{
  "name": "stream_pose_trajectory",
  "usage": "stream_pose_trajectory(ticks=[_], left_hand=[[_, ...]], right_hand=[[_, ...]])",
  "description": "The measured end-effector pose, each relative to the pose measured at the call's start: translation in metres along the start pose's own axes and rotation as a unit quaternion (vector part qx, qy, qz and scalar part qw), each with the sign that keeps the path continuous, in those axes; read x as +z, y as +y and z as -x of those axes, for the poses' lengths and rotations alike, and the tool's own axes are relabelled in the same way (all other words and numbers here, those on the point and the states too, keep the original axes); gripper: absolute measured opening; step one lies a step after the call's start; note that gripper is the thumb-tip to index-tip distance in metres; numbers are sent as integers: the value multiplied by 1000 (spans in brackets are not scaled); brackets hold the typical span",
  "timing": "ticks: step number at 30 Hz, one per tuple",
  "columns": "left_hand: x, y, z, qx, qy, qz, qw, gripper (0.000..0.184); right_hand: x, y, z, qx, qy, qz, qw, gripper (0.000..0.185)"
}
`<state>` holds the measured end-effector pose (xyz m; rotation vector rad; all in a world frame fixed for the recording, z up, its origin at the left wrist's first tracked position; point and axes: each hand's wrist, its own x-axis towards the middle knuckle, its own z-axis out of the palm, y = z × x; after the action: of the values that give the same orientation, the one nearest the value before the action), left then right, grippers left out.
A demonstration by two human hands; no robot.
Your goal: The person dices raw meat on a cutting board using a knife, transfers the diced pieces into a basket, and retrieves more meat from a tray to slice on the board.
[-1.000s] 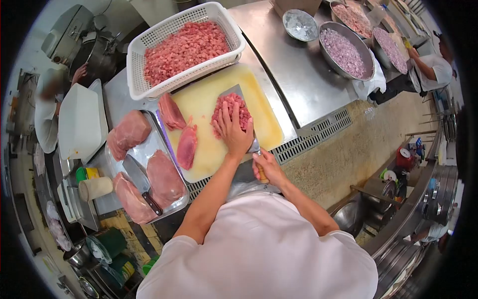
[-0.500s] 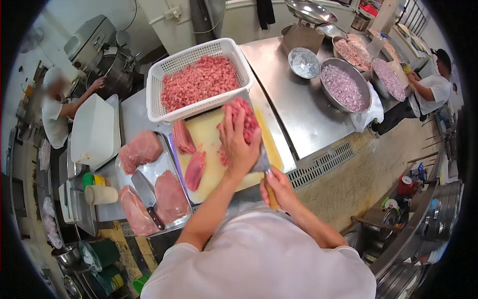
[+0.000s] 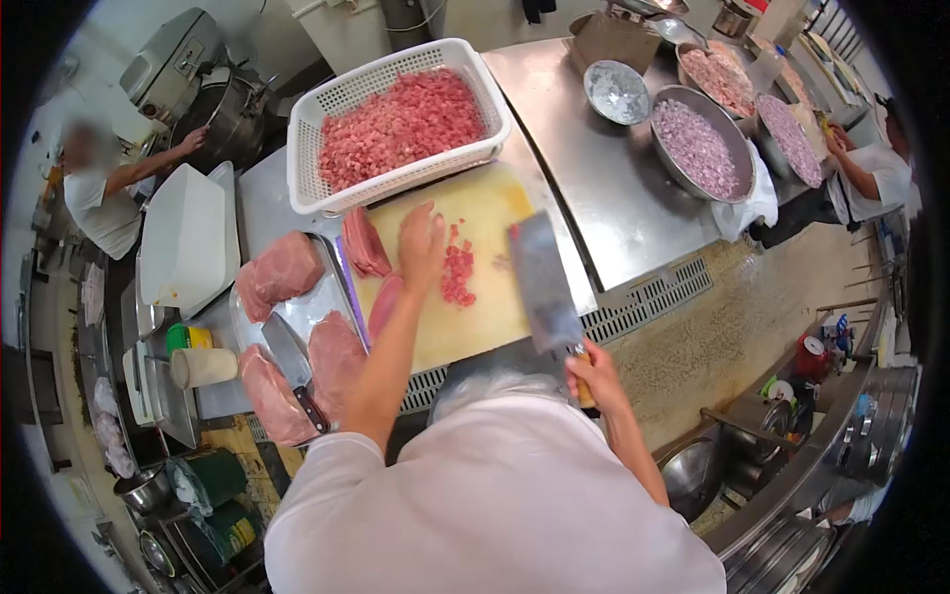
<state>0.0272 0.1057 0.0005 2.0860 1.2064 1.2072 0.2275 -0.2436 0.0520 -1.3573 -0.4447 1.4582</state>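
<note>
My right hand (image 3: 596,374) is closed around the wooden handle of a cleaver (image 3: 546,282), its wide blade over the right edge of the yellow cutting board (image 3: 485,332). My left hand (image 3: 421,246) is over the board with fingers partly spread and nothing visible in it. It is just right of a piece of raw meat (image 3: 364,243); a second piece of meat (image 3: 384,305) is partly hidden by my left forearm. Small diced meat (image 3: 457,272) lies mid-board. Behind the board, a white perforated basket (image 3: 396,190) holds a heap of diced meat (image 3: 401,129).
On my left, a metal tray (image 3: 242,322) carries large meat pieces and a knife (image 3: 295,368). Bowls of chopped purple-white pieces (image 3: 703,148) and a small metal bowl (image 3: 617,94) stand on the right table. One person (image 3: 104,198) is far left, another (image 3: 876,178) far right.
The clump of diced meat between my left hand and the cleaver is gone from them. My left hand has moved left toward the meat pieces; the cleaver has swung right, its blade now fully visible.
</note>
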Motion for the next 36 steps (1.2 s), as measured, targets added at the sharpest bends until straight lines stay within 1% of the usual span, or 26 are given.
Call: stream_pose_trajectory(ticks=[1,2,3,4,5,6,7,9,12,13,15,16,17,20,21,24,25,27,29,30,31,32,33,34,35,36], left_hand=[[21,-20,17,-6,-5,-29,1000,38],[27,-25,16,-3,-63,-75,995,43],[33,-28,16,5,-122,-120,985,50],[39,-31,16,19,-179,-162,970,57],[18,3,19,36,-190,-95,977,56],[26,-14,36,107,-189,-72,973,56],[19,-10,46,116,-184,-47,975,56],[-4,0,68,107,-247,-60,961,67],[-34,42,85,71,-271,-98,955,83],[-24,40,95,39,-239,-118,963,95],[2,50,99,-32,-125,-121,984,93],[15,56,98,-66,-66,-119,988,92],[22,61,93,-75,-22,-117,990,80],[39,49,86,-122,53,-64,989,66],[37,54,82,-129,89,-25,987,57],[11,80,52,-99,108,33,989,57],[-1,92,35,-80,114,36,990,56],[-28,115,-11,-43,127,19,991,54],[-47,113,-74,18,172,31,984,48],[-59,109,-111,-13,159,61,985,43],[-56,81,-153,-51,192,36,979,35],[-73,90,-181,-91,186,-22,978,32],[-86,85,-199,-103,165,-34,980,31],[-96,84,-209,12,248,-37,968,27],[-106,84,-218,124,323,-60,936,22],[-122,93,-207,168,296,-35,940,21]], right_hand=[[-15,18,0,-7,2,0,1000,31],[-22,21,6,4,3,-24,1000,33],[-21,11,9,36,23,-8,999,31],[-30,18,4,25,-10,-34,999,28],[-35,25,3,28,-3,-44,999,28],[-40,27,-2,30,12,-52,998,28],[-41,27,-13,34,4,-52,998,28],[-42,30,-25,41,12,-65,997,28],[-48,26,-53,71,-8,1,997,30],[-32,12,-54,85,-24,28,996,28],[22,-21,-51,110,-53,80,989,25],[35,-14,-54,111,-73,84,988,25],[46,0,-63,111,-93,89,985,24],[62,-1,-69,98,-132,80,983,23],[64,-7,-70,90,-141,74,983,23],[76,-36,-58,71,-140,80,984,24],[82,-50,-54,48,-148,84,984,25],[98,-85,-52,2,-162,91,983,27],[111,-120,-54,-25,-186,124,974,29],[115,-129,-59,-43,-187,141,971,28],[116,-135,-61,-54,-184,159,968,27],[113,-134,-63,-66,-174,182,966,28],[105,-123,-67,-73,-174,160,969,26],[107,-127,-56,-60,-148,138,977,22],[95,-117,-55,-52,-133,134,981,21],[82,-102,-52,-44,-120,126,984,21]])
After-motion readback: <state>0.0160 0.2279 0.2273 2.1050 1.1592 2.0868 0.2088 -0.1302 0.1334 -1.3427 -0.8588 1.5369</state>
